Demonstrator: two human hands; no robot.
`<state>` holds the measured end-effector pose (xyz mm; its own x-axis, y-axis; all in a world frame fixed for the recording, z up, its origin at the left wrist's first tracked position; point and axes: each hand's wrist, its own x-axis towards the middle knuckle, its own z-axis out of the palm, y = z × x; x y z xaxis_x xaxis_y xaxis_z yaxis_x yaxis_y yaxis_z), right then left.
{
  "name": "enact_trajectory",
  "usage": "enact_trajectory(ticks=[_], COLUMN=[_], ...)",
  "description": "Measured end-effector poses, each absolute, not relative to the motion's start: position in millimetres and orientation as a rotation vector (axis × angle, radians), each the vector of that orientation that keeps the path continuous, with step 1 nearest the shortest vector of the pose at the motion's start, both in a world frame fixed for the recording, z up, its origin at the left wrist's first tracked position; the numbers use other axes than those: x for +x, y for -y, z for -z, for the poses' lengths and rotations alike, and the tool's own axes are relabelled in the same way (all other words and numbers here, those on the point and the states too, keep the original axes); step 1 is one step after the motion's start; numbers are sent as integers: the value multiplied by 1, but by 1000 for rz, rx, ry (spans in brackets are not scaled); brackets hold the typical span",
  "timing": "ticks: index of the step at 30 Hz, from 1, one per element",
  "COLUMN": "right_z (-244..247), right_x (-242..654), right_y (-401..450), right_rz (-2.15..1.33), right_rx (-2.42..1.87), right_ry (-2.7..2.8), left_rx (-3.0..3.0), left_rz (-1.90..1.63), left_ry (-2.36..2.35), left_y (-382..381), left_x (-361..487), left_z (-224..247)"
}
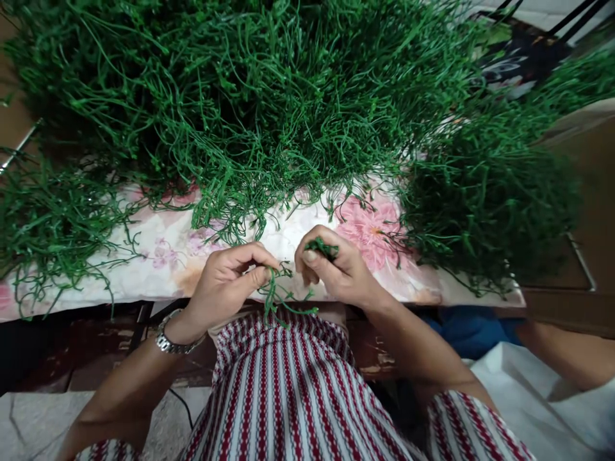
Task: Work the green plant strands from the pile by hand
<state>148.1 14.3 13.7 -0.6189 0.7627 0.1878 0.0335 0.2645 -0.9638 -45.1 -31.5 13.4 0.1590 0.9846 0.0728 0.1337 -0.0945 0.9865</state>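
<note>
My left hand [235, 278], with a metal watch on its wrist, pinches a thin green branching sprig [276, 298] between thumb and forefinger. The sprig's ends dangle over my striped clothing. Just to the right, my right hand [336, 266] is curled closed around a small bunch of green sprigs [321, 247], whose tips poke out above the thumb. The two hands are a little apart, over the near edge of a table with a flowered cloth [307, 221]. The sprigs look like plastic plant stems.
A big heap of green sprigs [250, 89] covers the far side of the table. Smaller piles lie at the left [52, 211] and right [490, 205]. A cardboard box [590, 211] stands at the right edge. Another person's arm [571, 352] shows at lower right.
</note>
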Motion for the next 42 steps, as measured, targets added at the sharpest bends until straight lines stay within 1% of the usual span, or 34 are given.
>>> enact_trajectory(ticks=[6,12,14,19,21,24,31,39,42], right_z=[-8,6,8,2,-1,-2,4,5,0], right_x=[136,135,136,139,141,143,142,147,150], right_y=[-2,4,5,4,3,1,1,-4,-6], right_rz=[-1524,-1730,-1645,-1216,-1150,-1200,-1523,-1489,-1391], right_rx=[-812,-812,-838,-834,-800,-795,-873,-874,-846], right_ry=[1898,1729,1718,1938,1999,2030,1929,2061,2180], left_rx=[1449,1566,1618,1780,1796,1787,1872,2024,2131], left_rz=[-1190,-1229,-1185,-1013,-949,-902,-944,-894,-816], left_ry=[-1241,-1356,-1359,-1387,-1344,-1300,-1424,-1383,-1324], left_y=[38,41,40,39,39,39,40,36,31], left_x=[-37,-26,-26,-34,-37,-38,-33,-28,-30], left_z=[-2,2,0,-11,-14,-13,-7,-8,-11])
